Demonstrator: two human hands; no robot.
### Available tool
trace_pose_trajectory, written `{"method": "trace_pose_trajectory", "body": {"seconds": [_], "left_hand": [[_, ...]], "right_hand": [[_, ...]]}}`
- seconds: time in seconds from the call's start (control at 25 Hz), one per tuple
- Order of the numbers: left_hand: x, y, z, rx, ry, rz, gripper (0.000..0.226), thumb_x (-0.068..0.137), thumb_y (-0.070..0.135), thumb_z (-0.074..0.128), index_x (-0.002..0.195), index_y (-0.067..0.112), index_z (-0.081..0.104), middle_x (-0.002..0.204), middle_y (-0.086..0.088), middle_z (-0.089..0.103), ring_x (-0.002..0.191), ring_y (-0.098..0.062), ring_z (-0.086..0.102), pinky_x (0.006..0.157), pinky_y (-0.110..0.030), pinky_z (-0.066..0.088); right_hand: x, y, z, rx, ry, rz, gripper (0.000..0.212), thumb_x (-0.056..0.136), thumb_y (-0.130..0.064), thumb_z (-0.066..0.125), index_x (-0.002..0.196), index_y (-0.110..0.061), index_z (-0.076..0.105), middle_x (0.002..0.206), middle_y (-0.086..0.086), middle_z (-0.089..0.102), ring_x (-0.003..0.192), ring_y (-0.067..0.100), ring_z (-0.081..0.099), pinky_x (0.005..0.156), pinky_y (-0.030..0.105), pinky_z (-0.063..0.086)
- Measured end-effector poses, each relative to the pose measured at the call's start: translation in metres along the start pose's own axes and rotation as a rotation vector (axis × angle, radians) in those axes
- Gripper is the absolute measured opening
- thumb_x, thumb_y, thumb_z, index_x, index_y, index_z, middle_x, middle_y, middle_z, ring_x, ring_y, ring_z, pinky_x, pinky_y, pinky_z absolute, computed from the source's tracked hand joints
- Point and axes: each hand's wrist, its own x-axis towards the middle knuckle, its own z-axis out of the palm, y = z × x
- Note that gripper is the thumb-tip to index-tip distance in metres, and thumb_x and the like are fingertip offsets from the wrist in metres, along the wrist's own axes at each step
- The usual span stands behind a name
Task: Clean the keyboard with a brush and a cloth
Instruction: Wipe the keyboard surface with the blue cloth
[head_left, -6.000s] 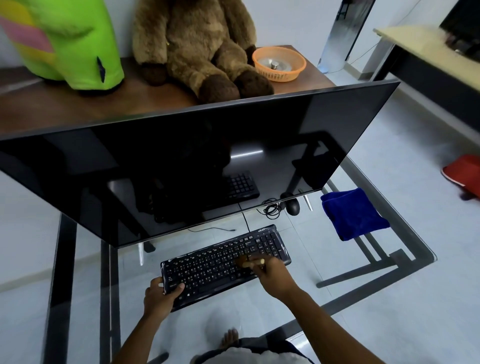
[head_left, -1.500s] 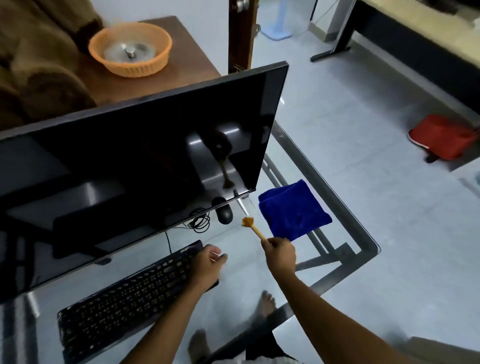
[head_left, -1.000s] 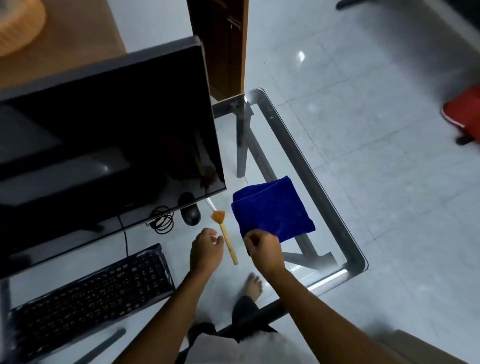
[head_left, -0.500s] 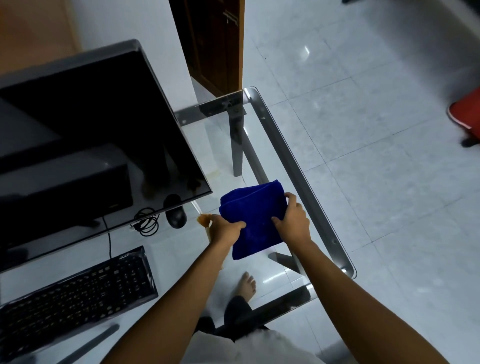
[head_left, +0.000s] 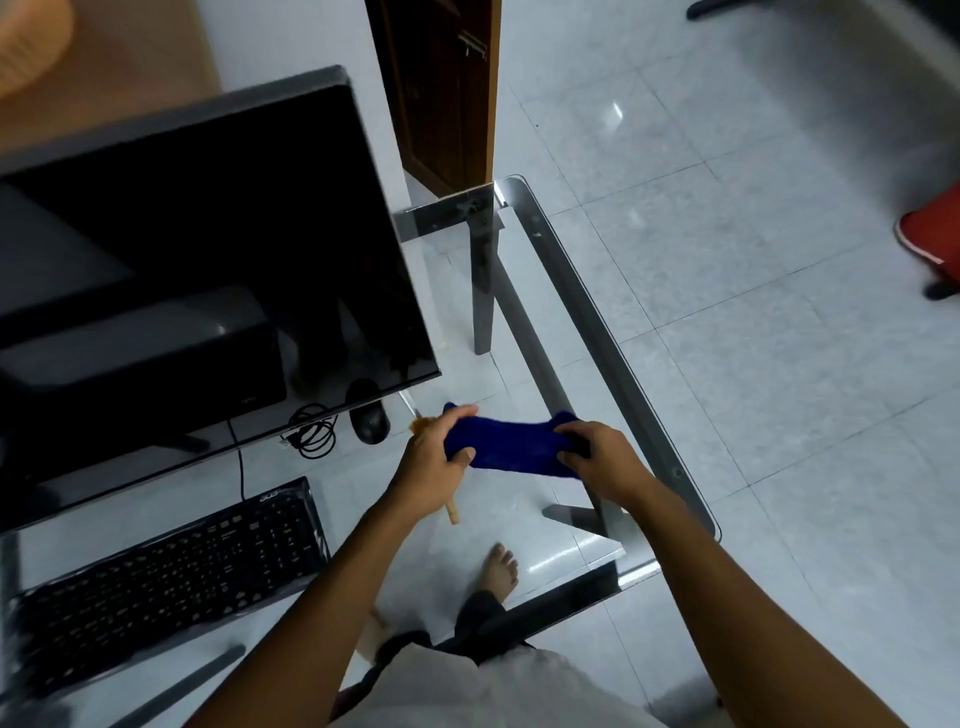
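Cloth (head_left: 511, 449), blue: lay flat by the right edge of the tabletop (head_left: 597, 327) a moment before; was now bunched and lifted, left hand (head_left: 431, 465) and right hand (head_left: 602, 457) each gripping an end. Brush (head_left: 453, 514): also held in left hand. Keyboard (head_left: 171, 571): front-left corner, untouched. Brushing seemed finished; wiping due next.

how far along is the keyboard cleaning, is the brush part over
Brushing looks over: the brush is tucked in the left hand, away from the keyboard. In hand: it and the right hand hold the blue cloth between them. Left: wiping the keyboard; the cloth is not on it yet.
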Motion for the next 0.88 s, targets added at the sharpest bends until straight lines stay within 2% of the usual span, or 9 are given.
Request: {"method": "trace_pose_trajectory", "body": {"seconds": [0.08,0.2,0.28,0.36,0.48,0.56,0.64,0.72,0.88], "left_hand": [[-0.012,-0.004,-0.015,0.161,-0.045,0.056,0.048,0.086,0.016,0.067,0.13,0.029,0.053,0.13,0.005,0.044,0.123,-0.015,0.045,0.098,-0.026,0.046],[-0.036,-0.015,-0.044,0.349,0.004,0.093,0.048,0.079,0.031,0.074,0.123,0.025,0.057,0.126,0.006,0.048,0.119,-0.015,0.04,0.095,-0.027,0.041],[-0.055,-0.021,-0.069,0.508,0.176,0.167,0.034,0.082,0.038,0.069,0.112,0.024,0.065,0.121,-0.001,0.051,0.116,-0.02,0.04,0.092,-0.031,0.04],[-0.074,-0.028,-0.096,0.618,0.275,0.26,0.03,0.083,0.045,0.065,0.101,0.023,0.07,0.12,0.001,0.049,0.114,-0.018,0.04,0.094,-0.033,0.04],[-0.107,-0.042,-0.138,0.406,0.175,0.156,0.028,0.081,0.047,0.065,0.08,0.019,0.071,0.093,0.006,0.064,0.087,-0.009,0.058,0.076,-0.036,0.051],[-0.13,-0.059,-0.165,0.146,0.114,-0.028,0.034,0.078,0.047,0.067,0.073,0.014,0.069,0.072,-0.004,0.07,0.07,-0.019,0.067,0.066,-0.042,0.054],[-0.149,-0.072,-0.185,-0.008,0.123,-0.12,0.043,0.077,0.052,0.066,0.076,0.008,0.069,0.074,-0.012,0.071,0.073,-0.028,0.069,0.065,-0.044,0.055],[-0.173,-0.088,-0.208,-0.146,0.104,-0.128,0.044,0.083,0.052,0.062,0.082,0.009,0.071,0.08,-0.012,0.074,0.079,-0.029,0.071,0.074,-0.048,0.057],[-0.212,-0.113,-0.246,-0.426,-0.003,-0.141,0.06,0.092,0.06,0.04,0.102,0.01,0.071,0.093,-0.008,0.076,0.089,-0.024,0.072,0.078,-0.039,0.055]], "right_hand": [[-0.009,-0.011,-0.001,-0.016,0.042,-0.08,0.021,0.086,-0.017,0.069,0.107,-0.019,0.07,0.095,-0.002,0.061,0.093,0.02,0.06,0.08,0.035,0.053],[-0.026,-0.037,0.009,-0.009,0.112,-0.206,0.019,0.078,-0.033,0.076,0.096,-0.027,0.074,0.104,-0.006,0.055,0.105,0.011,0.047,0.081,0.03,0.049],[-0.042,-0.068,0.018,0.219,0.049,-0.186,0.017,0.077,-0.03,0.078,0.092,-0.023,0.073,0.112,-0.007,0.056,0.111,0.01,0.051,0.083,0.027,0.053],[-0.06,-0.106,0.029,0.463,-0.074,-0.144,0.016,0.081,-0.023,0.075,0.094,-0.014,0.069,0.102,0.001,0.067,0.096,0.019,0.065,0.074,0.033,0.059],[-0.077,-0.157,0.056,0.521,-0.072,-0.175,0.019,0.083,-0.02,0.073,0.092,-0.008,0.062,0.087,0.01,0.07,0.08,0.026,0.069,0.065,0.036,0.058],[-0.086,-0.193,0.084,0.536,-0.012,-0.183,0.019,0.082,-0.023,0.075,0.091,-0.01,0.064,0.087,0.009,0.071,0.08,0.025,0.069,0.065,0.032,0.058],[-0.094,-0.222,0.112,0.548,-0.031,-0.225,0.019,0.083,-0.024,0.075,0.094,-0.012,0.065,0.089,0.009,0.069,0.082,0.026,0.068,0.067,0.033,0.058],[-0.106,-0.253,0.15,0.534,-0.159,-0.305,0.021,0.084,-0.023,0.074,0.102,-0.015,0.066,0.094,0.007,0.07,0.088,0.023,0.067,0.071,0.031,0.057],[-0.126,-0.287,0.215,0.569,-0.362,-0.322,0.061,0.072,-0.017,0.084,0.125,-0.02,0.055,0.116,0.0,0.065,0.108,0.015,0.063,0.084,0.029,0.056]]}}
